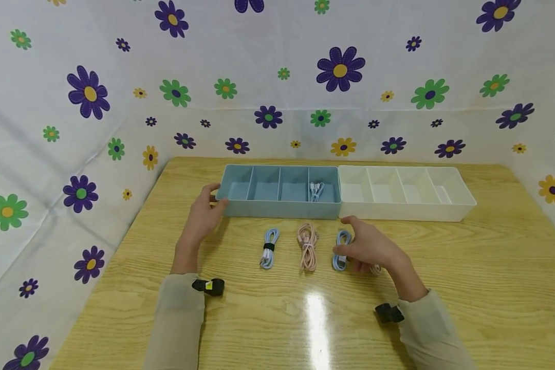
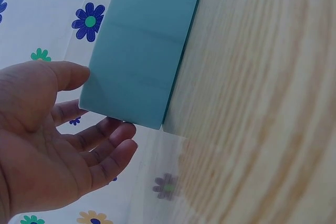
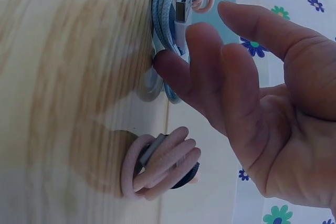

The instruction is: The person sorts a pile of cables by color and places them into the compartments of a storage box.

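Observation:
My left hand [image 1: 205, 216] grips the left end of a blue four-compartment organizer box [image 1: 282, 209]. In the left wrist view the thumb is at the rim and the fingers curl about the end wall [image 2: 134, 66]. My right hand [image 1: 372, 244], fingers spread and relaxed, hovers beside a coiled light-blue cable [image 1: 339, 261], fingertips close to it. The right wrist view shows this cable's metal USB plug and, below the hand, a coiled pink cable [image 3: 163, 166], mostly hidden by the hand in the head view.
A coiled blue cable with a black strap [image 1: 269, 246] and a coiled pink cable [image 1: 308, 252] lie farther left. The blue box's rightmost compartment holds a bundled light cable [image 1: 316, 191]. A white four-compartment box [image 1: 407, 211] stands against its right end, before a flowered cloth [image 1: 277, 87].

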A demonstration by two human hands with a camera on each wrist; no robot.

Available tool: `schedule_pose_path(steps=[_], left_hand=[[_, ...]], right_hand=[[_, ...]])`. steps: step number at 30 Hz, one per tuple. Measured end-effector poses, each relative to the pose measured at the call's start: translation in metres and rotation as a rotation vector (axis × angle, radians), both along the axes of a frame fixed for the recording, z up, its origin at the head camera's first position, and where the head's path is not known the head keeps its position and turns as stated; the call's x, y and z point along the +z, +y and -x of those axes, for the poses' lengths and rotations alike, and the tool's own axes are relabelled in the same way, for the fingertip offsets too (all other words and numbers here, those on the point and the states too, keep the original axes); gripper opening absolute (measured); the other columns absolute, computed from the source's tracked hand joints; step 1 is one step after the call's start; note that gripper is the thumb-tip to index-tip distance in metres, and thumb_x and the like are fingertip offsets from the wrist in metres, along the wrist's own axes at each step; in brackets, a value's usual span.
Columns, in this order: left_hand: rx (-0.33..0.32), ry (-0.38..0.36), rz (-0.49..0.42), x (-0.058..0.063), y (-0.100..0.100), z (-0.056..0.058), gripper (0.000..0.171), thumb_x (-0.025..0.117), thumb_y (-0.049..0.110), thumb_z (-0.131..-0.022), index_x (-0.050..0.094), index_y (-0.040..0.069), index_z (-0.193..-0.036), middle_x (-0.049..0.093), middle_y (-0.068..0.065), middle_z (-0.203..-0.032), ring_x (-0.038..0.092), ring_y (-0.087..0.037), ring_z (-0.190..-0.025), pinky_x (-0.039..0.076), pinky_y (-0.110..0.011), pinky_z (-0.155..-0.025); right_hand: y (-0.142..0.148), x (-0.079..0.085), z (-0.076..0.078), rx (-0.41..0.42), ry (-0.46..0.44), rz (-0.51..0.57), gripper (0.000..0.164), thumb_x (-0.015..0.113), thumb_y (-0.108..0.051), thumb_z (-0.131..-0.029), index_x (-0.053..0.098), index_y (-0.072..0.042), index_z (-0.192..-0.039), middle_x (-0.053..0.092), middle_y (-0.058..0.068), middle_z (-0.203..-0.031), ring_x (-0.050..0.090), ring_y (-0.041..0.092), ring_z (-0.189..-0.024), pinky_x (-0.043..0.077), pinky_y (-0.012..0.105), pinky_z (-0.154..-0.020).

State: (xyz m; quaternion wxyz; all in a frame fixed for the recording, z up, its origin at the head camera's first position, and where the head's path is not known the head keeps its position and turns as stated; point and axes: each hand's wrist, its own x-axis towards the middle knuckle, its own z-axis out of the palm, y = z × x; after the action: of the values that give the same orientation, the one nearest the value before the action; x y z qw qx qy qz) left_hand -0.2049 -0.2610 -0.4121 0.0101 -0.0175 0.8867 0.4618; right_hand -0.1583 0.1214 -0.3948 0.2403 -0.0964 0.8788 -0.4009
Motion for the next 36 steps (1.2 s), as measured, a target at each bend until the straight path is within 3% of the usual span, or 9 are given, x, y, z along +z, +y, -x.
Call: schedule_pose_path(steps=[13,20,24,30,36], left_hand=[[0.004,-0.004,-0.006,-0.001,-0.001,0.0,0.058,0.047,0.033,-0.105,0.026,0.014,-0.156,0.046,-0.024,-0.135,0.052,-0.037,-0.115,0.046,-0.048,-0.094],[0.004,-0.009,-0.002,0.0,0.0,0.001,0.058,0.047,0.031,-0.105,0.026,0.014,-0.156,0.046,-0.024,-0.135,0.053,-0.038,-0.115,0.046,-0.048,-0.093],[0.012,-0.014,-0.001,0.0,0.0,0.001,0.058,0.047,0.031,-0.105,0.026,0.014,-0.156,0.047,-0.023,-0.135,0.053,-0.037,-0.114,0.046,-0.046,-0.093],[0.002,-0.015,-0.005,0.001,0.0,0.0,0.059,0.046,0.032,-0.105,0.025,0.013,-0.157,0.046,-0.024,-0.136,0.053,-0.037,-0.115,0.046,-0.046,-0.093],[0.0,-0.01,-0.008,0.001,0.001,0.001,0.059,0.047,0.031,-0.105,0.026,0.013,-0.156,0.047,-0.024,-0.134,0.054,-0.036,-0.112,0.047,-0.045,-0.091]], right_hand=[[-0.008,-0.006,0.002,-0.004,-0.016,-0.046,0.082,0.071,-0.024,-0.091,0.023,-0.005,-0.155,0.063,0.011,-0.071,0.062,0.02,-0.053,0.051,0.035,-0.048],[-0.01,-0.008,0.003,0.015,0.092,-0.102,0.084,0.075,-0.02,-0.086,0.026,0.002,-0.152,0.058,0.007,-0.071,0.054,0.017,-0.057,0.045,0.031,-0.055],[-0.01,-0.01,0.005,0.035,0.145,-0.102,0.083,0.076,-0.019,-0.085,0.03,0.003,-0.15,0.059,0.009,-0.082,0.053,0.019,-0.068,0.044,0.032,-0.06],[-0.009,-0.011,0.006,0.097,0.212,-0.099,0.067,0.076,-0.019,-0.086,0.048,-0.003,-0.144,0.056,0.019,-0.117,0.05,0.03,-0.1,0.047,0.039,-0.077],[-0.009,-0.014,0.007,0.149,0.236,-0.104,0.048,0.077,-0.015,-0.084,0.063,-0.006,-0.129,0.056,0.016,-0.108,0.046,0.025,-0.09,0.042,0.032,-0.066]])
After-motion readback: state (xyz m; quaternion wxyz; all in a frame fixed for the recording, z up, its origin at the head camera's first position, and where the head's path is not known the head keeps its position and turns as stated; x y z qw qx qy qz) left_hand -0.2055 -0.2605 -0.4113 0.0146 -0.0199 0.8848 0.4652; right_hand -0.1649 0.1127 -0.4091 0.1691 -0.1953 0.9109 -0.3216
